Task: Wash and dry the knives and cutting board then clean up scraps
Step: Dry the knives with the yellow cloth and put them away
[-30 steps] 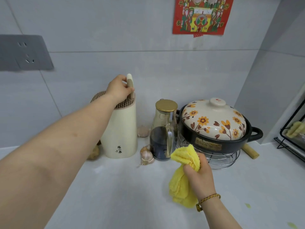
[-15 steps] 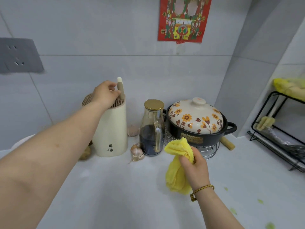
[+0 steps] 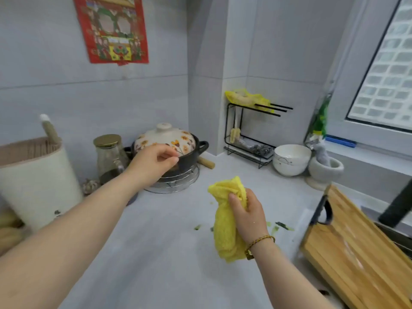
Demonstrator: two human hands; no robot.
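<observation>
Grey desk (image 3: 156,253): we had right grip (image 3: 247,212) clamped on cloth (image 3: 225,237), left grip (image 3: 153,161) loose, empty, by pot (image 3: 166,137). Board (image 3: 356,253) at right edge; scraps (image 3: 276,227) beside cloth; knife (image 3: 49,130) in block (image 3: 33,186).

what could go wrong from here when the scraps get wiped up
The green scraps lie beside the tilted cutting board; a sweep of the yellow cloth in the right hand might push them under it or knock it.
The left hand hangs close to the clay pot on its wire rack and could bump it.
</observation>
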